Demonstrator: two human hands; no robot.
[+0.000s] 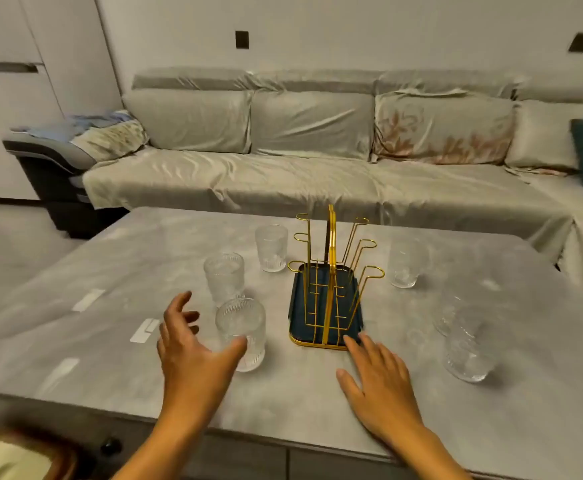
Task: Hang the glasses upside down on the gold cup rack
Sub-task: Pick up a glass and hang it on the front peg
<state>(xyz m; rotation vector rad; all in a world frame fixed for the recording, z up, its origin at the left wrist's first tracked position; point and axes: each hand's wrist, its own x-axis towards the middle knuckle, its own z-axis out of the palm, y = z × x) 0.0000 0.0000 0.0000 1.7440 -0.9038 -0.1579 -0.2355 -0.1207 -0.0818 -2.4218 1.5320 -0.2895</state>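
Observation:
The gold cup rack stands on a dark blue tray mid-table, its hooks bare. Several clear ribbed glasses stand upright around it: three on the left, the nearest glass, a middle glass and a far glass; three on the right, a far right glass, a blurred glass and a near right glass. My left hand is spread open just left of the nearest glass, thumb in front of it. My right hand lies flat and open, fingertips at the tray's near corner.
The grey table carries white stickers on its left part. A covered sofa runs behind the table and along the right. A cushion shows at the bottom left corner.

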